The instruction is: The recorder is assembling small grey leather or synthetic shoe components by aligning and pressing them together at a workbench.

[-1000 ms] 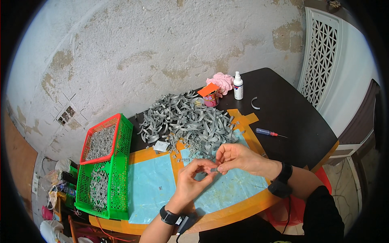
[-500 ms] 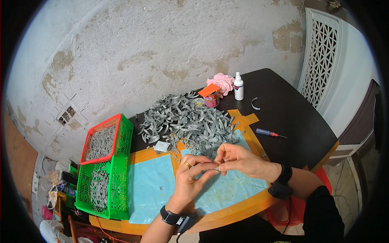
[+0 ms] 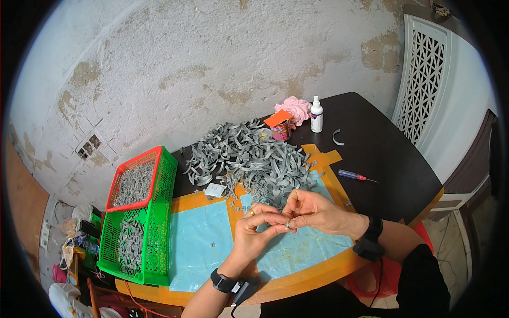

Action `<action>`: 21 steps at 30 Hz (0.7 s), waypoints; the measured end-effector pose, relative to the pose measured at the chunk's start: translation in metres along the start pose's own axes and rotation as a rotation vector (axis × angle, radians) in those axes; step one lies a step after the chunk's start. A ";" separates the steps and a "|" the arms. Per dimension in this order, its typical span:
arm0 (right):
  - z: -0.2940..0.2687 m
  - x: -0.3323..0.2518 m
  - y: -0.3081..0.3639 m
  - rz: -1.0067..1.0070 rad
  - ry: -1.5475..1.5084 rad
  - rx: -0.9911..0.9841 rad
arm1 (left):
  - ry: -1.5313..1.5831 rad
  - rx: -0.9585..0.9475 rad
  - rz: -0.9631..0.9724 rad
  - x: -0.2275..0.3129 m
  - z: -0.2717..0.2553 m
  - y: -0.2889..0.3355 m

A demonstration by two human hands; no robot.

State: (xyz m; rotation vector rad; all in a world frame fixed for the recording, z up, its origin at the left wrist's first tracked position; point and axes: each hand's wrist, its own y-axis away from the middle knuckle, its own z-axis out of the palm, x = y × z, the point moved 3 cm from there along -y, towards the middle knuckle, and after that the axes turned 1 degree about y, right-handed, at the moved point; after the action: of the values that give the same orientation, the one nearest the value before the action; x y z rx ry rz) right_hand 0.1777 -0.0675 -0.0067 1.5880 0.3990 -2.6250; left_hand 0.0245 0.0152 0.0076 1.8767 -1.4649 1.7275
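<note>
My left hand (image 3: 261,227) and my right hand (image 3: 310,212) meet over the near edge of the grey heap. Thumbs and fingers of both are closed in a pinch on a small grey piece (image 3: 287,224), mostly covered by the fingertips. Just beyond lies a big heap of curved grey strips (image 3: 249,153), with small grey clips (image 3: 254,188) scattered along its front. Beneath my hands a light blue sheet (image 3: 201,238) is held to the table by orange-brown tape (image 3: 323,265). One loose small clip (image 3: 213,245) rests on the sheet, left of my left hand.
At the left, a green basket (image 3: 161,254) and a red-rimmed basket (image 3: 159,169) hold many small grey pieces. Toward the back stand a tin (image 3: 281,131), a pink cloth (image 3: 295,110) and a white spray bottle (image 3: 316,115). A screwdriver (image 3: 352,175) lies at right.
Both hands stay together, and their fingers have shifted slightly around the small piece. The whole view has moved a little; the things on the table keep their places.
</note>
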 end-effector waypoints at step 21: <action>-0.007 0.007 0.001 0.060 -0.007 0.047 | -0.057 -0.080 0.067 0.009 0.002 -0.001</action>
State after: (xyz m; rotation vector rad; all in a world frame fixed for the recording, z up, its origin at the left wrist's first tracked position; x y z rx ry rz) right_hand 0.1803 -0.0658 -0.0159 1.5774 0.2871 -2.6135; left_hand 0.0250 0.0096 0.0148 1.8709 -1.6103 1.6305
